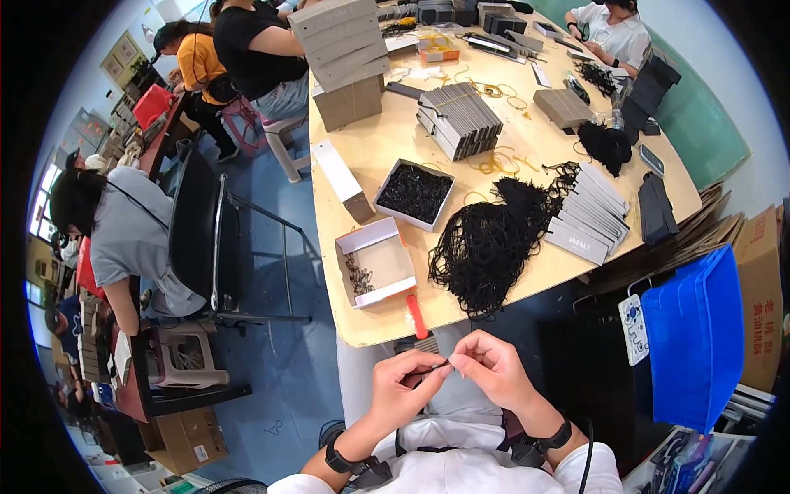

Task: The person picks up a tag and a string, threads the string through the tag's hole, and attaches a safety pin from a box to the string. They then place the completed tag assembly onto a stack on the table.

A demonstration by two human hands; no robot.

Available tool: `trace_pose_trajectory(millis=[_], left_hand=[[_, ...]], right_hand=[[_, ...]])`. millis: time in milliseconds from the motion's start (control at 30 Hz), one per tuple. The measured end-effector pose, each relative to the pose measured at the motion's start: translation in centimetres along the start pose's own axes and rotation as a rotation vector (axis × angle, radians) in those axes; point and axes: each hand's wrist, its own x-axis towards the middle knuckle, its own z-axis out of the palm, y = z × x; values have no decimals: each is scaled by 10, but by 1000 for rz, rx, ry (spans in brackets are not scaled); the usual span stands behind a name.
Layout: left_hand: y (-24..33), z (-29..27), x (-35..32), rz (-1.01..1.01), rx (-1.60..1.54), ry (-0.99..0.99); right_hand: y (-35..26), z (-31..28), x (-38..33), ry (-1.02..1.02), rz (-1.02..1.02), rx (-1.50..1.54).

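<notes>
Over my lap, my left hand [407,384] is closed in a pinch on a short length of thin black cord [424,373]. My right hand [492,372] meets it fingertip to fingertip, thumb and forefinger pinched at the cord's end; any small part there is too tiny to make out. Just beyond my hands, a red-handled tool [416,317] lies at the table's near edge. Next to it is an open white box [387,255] with small metal pieces in one corner. Behind that, another box [448,191] holds small black parts. A heap of black cords [490,247] spreads to the right.
Fanned grey printed cards [588,218] lie right of the cords. A banded stack of grey cards [461,119] and tall stacked grey boxes [341,41] stand farther back on the table [362,329]. A blue bin [695,337] is at my right. Other people sit left and across.
</notes>
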Motion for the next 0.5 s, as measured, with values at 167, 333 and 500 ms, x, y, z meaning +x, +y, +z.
trace_pose_trajectory(millis=[167, 333, 500], left_hand=[[-6, -8, 0, -284, -524, -206], [-12, -8, 1, -341, -731, -262], [-16, -9, -1, -262, -802, -290]], right_hand=[[0, -1, -1, -72, 42, -91], [-2, 10, -1, -117, -179, 7], [0, 18, -4, -79, -111, 166]])
